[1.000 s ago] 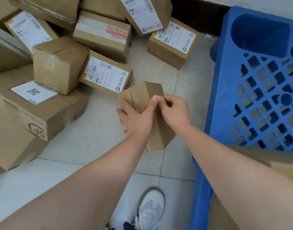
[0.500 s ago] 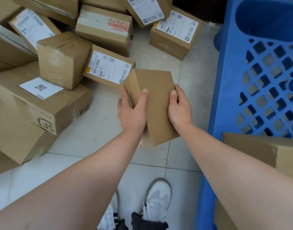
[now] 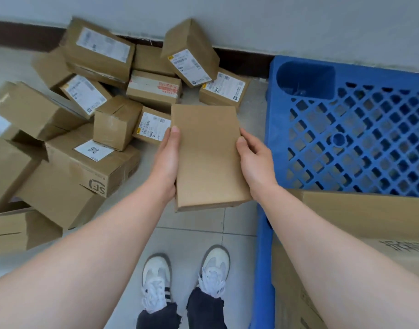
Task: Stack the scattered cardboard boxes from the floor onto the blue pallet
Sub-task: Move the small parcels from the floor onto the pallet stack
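A flat plain cardboard box (image 3: 207, 157) is held level in the air above the tiled floor, its broad blank face up. My left hand (image 3: 166, 160) grips its left edge, thumb on top. My right hand (image 3: 252, 160) grips its right edge the same way. The blue pallet (image 3: 346, 138) with its lattice top lies on the floor just to the right of the box. A large cardboard box (image 3: 370, 219) sits on the pallet's near end, partly behind my right forearm.
Several cardboard boxes (image 3: 96, 129) with shipping labels lie heaped on the floor at left and along the back wall (image 3: 227, 22). An SF-marked box (image 3: 94, 167) sits near my left arm. My two white shoes (image 3: 184, 279) stand on the tiles below.
The box has come up off the floor and turned flat, broad face up. My hands have shifted from its top to its two side edges. The view has risen, showing more wall and pallet.
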The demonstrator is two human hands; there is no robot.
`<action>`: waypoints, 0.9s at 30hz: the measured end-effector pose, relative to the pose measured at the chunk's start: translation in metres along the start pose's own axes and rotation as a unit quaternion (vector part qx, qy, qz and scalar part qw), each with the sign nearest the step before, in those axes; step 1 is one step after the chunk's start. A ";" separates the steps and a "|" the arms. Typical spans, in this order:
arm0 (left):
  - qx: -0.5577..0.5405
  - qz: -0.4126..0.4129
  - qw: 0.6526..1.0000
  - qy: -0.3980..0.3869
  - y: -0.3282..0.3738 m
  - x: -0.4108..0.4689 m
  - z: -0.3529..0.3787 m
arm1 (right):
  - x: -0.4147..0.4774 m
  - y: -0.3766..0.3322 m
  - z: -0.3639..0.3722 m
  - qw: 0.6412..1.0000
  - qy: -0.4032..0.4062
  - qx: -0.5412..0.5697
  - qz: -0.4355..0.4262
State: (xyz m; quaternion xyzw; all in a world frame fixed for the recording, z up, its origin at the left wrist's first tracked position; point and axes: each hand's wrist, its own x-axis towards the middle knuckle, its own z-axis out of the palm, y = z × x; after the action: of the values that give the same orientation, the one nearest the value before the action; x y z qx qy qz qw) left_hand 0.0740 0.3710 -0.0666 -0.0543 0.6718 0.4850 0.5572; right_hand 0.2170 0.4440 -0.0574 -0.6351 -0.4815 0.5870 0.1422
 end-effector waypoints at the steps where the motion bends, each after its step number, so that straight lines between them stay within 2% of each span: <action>1: 0.007 0.005 1.000 -0.007 0.010 -0.013 0.004 | -0.008 -0.009 -0.005 1.000 -0.014 0.022 0.008; 4: 0.029 0.008 0.999 -0.014 0.029 -0.045 0.014 | -0.032 -0.036 -0.021 0.997 -0.051 0.060 0.019; 9: 0.103 0.140 0.982 -0.070 0.050 -0.090 0.016 | -0.073 -0.072 -0.046 0.997 -0.048 0.057 -0.002; 13: 0.135 0.186 0.968 -0.102 0.066 -0.125 0.017 | -0.103 -0.091 -0.054 0.998 -0.033 0.040 -0.038; 20: 0.148 0.196 0.960 -0.136 0.090 -0.186 0.027 | -0.160 -0.112 -0.072 0.986 0.008 -0.088 -0.140; 27: 0.131 0.167 0.966 -0.145 0.085 -0.242 0.056 | -0.212 -0.125 -0.127 0.984 0.013 -0.106 -0.140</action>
State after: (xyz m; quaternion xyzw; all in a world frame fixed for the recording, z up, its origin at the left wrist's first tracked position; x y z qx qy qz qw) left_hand 0.1513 0.3425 0.1825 0.2034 0.6410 0.4818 0.5618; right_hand 0.3059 0.3899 0.1998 -0.5806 -0.6233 0.4983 0.1615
